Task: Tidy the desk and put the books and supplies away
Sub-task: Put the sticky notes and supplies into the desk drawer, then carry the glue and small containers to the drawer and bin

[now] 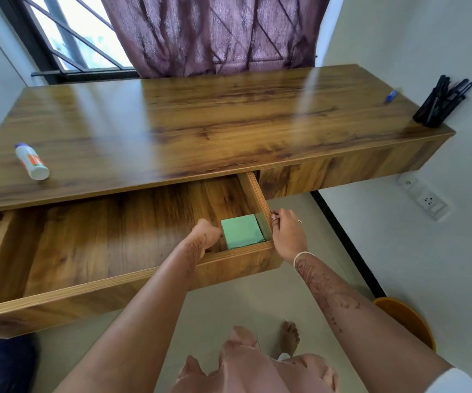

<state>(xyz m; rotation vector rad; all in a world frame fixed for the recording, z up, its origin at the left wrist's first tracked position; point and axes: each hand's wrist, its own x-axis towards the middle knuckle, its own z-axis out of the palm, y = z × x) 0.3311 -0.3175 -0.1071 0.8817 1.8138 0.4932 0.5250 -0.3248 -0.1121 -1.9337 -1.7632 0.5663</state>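
The wooden desk has its wide left drawer pulled out. A green block of note paper lies flat in the drawer's front right corner. My left hand reaches inside the drawer, its fingers curled down against the block's left edge. My right hand is outside the drawer, with its fingers curled over the top of the drawer's right side wall. The rest of the drawer floor is bare wood.
A white glue bottle lies on its side at the desk's left end. A black holder of pens stands at the right end, with a blue pen behind it. An orange stool and a wall socket are on the right.
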